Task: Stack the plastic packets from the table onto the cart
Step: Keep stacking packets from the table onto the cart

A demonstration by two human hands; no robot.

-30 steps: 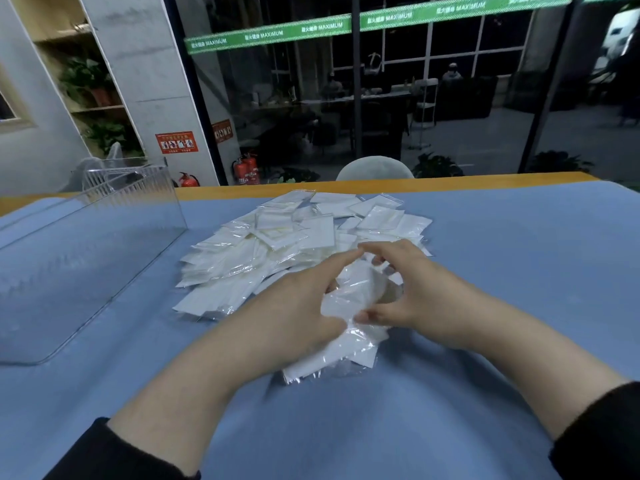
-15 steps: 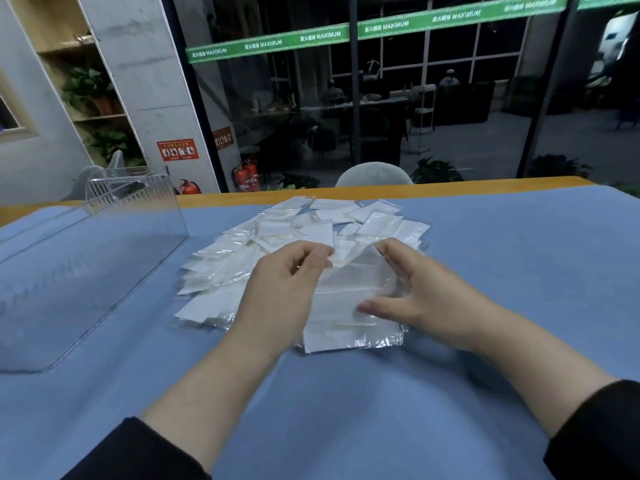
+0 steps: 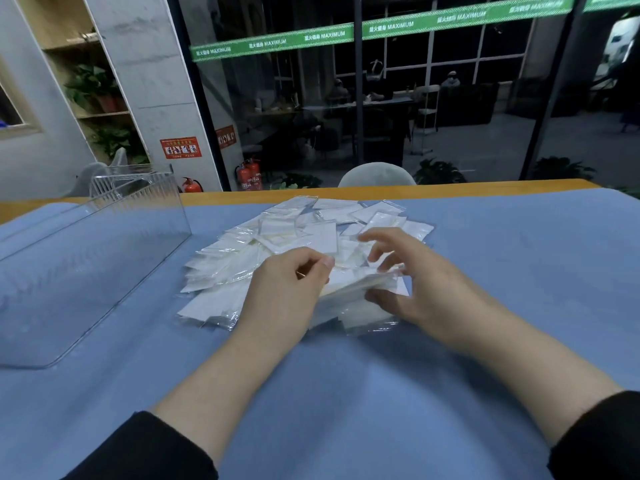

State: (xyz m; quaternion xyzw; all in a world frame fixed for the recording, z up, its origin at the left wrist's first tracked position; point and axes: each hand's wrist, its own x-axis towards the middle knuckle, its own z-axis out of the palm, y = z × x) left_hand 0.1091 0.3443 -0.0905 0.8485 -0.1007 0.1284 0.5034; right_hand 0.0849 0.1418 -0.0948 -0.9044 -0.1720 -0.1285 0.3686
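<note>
While a broad heap of plastic packets (image 3: 294, 244) lies spread near the middle of the tabletop (image 3: 519, 271), toward its far edge, the person works at the heap's near side. The left hand (image 3: 287, 289) is curled, thumb and forefinger closed on the edge of a small gathered bundle of packets (image 3: 356, 289). The right hand (image 3: 412, 285) is spread, its thumb tucked under the bundle's right side and its fingers (image 3: 372, 237) fanned loosely above the heap, not clamped on anything.

As a judgement, the task looks to be at an early stage: nearly all the packets remain on the tabletop, loose and overlapping, and only a few have been squared into the bundle. Carrying and stacking are yet to come. No cart can be identified with certainty; a clear plastic bin (image 3: 104, 258) stands at the tabletop's left edge and looks empty, and a wire frame (image 3: 114, 178) behind it may belong to a cart, though that cannot be told.

The tabletop is covered in a blue cloth, with a strip of wood showing along the far edge. Beyond it are a chair back (image 3: 377, 174), dark glass walls with a green banner (image 3: 346, 34), red fire extinguishers (image 3: 247, 174), and shelves with potted plants (image 3: 97, 88) at the left.
</note>
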